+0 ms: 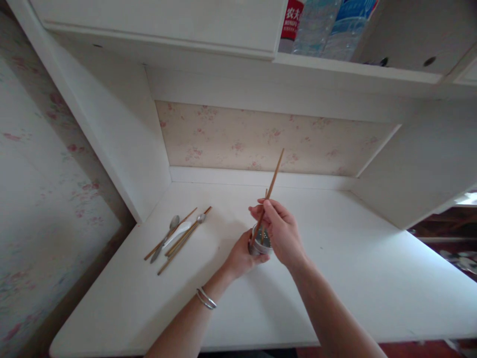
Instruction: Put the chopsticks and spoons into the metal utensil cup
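My left hand (241, 258) is wrapped round a small metal cup (260, 245) standing on the white desk (354, 278). My right hand (279, 228) pinches a wooden chopstick (272, 184) that slants up to the right, its lower end inside the cup. Another stick seems to stand in the cup behind my fingers. On the desk to the left lie several chopsticks (184, 239), two metal spoons (169, 229) and a white spoon (178, 233), all in a loose bundle.
A white shelf unit encloses the desk on the left, back and right. Water bottles (324, 25) stand on the upper shelf. Flowered wallpaper (238, 139) covers the back wall. The desk's front edge runs near my forearms.
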`<state>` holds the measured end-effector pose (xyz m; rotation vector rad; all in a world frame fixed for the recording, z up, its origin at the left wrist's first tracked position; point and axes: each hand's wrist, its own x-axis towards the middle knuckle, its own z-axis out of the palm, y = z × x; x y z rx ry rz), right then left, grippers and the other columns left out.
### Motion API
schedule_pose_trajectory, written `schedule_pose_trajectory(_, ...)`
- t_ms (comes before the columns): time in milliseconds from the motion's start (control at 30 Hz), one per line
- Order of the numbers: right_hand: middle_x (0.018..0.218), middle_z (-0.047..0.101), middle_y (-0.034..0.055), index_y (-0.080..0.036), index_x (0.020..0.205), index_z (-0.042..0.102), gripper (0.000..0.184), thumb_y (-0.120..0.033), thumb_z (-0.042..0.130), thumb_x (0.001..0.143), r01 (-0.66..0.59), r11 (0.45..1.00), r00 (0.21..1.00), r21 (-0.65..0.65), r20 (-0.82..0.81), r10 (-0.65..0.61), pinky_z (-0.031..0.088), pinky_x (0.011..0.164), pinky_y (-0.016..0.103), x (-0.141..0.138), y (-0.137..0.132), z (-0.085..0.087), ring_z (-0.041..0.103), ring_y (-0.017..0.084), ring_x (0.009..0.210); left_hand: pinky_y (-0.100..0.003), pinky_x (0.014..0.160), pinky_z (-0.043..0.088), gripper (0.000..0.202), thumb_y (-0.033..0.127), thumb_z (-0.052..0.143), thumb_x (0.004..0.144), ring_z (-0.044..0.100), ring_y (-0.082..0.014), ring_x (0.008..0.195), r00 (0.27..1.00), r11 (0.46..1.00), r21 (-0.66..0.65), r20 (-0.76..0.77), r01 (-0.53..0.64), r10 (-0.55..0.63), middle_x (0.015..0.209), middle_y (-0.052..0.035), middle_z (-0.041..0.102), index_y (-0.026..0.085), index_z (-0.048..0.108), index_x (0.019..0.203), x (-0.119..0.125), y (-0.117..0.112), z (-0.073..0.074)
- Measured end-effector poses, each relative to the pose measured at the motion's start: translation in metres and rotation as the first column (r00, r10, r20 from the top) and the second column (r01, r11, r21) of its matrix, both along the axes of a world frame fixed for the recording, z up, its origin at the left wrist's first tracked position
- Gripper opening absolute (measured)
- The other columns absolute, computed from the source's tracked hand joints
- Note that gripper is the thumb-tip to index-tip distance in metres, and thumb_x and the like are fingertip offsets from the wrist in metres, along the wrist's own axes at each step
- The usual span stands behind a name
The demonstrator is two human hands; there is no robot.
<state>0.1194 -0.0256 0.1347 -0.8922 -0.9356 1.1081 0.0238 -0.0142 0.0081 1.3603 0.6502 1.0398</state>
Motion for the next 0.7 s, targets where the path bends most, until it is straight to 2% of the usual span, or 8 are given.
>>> schedule_pose_trajectory(100,0.083,0.067,0.0012,-0.019,0.096,0.072,0.029,-0.044,0.069,0.081,0.172,0.984,0.978,0.053,0.111,-0.177,0.053,0.086,0.032,0.031,0.007,-0.001,0.064,0.014,0.082,-0.047,0.103,0.043,0.073,0.029,0.085,0.062,0.059,-0.0301,0.113,0.998,1.000,0.003,-0.054,-0.022,0.022,0.123,-0.0093,0.065,0.023,0.052,0.128,0.002,0.000,-0.002)
schedule_pose_trajectory(233,0.081,0.063,-0.0011,-0.020,0.107,0.069,0.037,-0.041,0.071,0.078,0.246,0.965,0.947,0.090,0.190,-0.259,0.055,0.077,0.032,0.061,0.011,-0.008,0.061,0.012,0.074,-0.048,0.101,0.044,0.080,0.027,0.086,0.062,0.062,-0.0300,0.110,0.997,0.998,-0.044,-0.067,-0.034,0.031,0.124,-0.0140,0.064,0.020,0.049,0.131,-0.001,0.001,-0.006)
schedule_pose_trajectory(333,0.082,0.063,-0.0011,-0.022,0.109,0.064,0.041,-0.041,0.073,0.074,0.268,0.961,0.932,0.070,0.233,-0.277,0.057,0.070,0.032,0.072,0.011,-0.015,0.063,0.014,0.074,-0.048,0.102,0.043,0.081,0.026,0.087,0.061,0.061,-0.0302,0.112,0.999,0.998,-0.070,-0.043,0.007,-0.010,0.125,-0.0147,0.064,0.020,0.049,0.132,-0.003,0.001,-0.005)
schedule_pose_trajectory(433,0.085,0.065,0.0017,-0.020,0.098,0.064,0.035,-0.045,0.071,0.075,0.260,0.966,0.915,0.001,0.319,-0.247,0.056,0.063,0.029,0.078,0.011,-0.025,0.065,0.016,0.074,-0.048,0.104,0.040,0.081,0.025,0.088,0.061,0.060,-0.0305,0.115,0.999,0.996,-0.083,-0.037,0.018,-0.021,0.125,-0.0147,0.064,0.020,0.049,0.132,-0.003,0.001,-0.004)
schedule_pose_trajectory(567,0.081,0.068,0.0057,-0.016,0.090,0.067,0.038,-0.052,0.064,0.080,0.248,0.968,0.876,-0.049,0.437,-0.202,0.055,0.065,0.032,0.082,0.015,-0.041,0.067,0.019,0.074,-0.049,0.106,0.038,0.080,0.023,0.088,0.060,0.059,-0.0306,0.116,0.999,0.996,-0.092,-0.031,0.009,-0.012,0.126,-0.0149,0.063,0.020,0.051,0.132,-0.002,0.002,-0.004)
schedule_pose_trajectory(700,0.078,0.071,0.0071,-0.015,0.091,0.072,0.041,-0.053,0.059,0.082,0.246,0.969,0.801,-0.020,0.568,-0.191,0.054,0.069,0.034,0.081,0.019,-0.056,0.068,0.021,0.074,-0.049,0.106,0.038,0.081,0.020,0.087,0.060,0.059,-0.0296,0.115,0.999,0.994,-0.104,-0.030,0.014,-0.018,0.126,-0.0142,0.063,0.020,0.050,0.132,-0.001,0.003,-0.006)
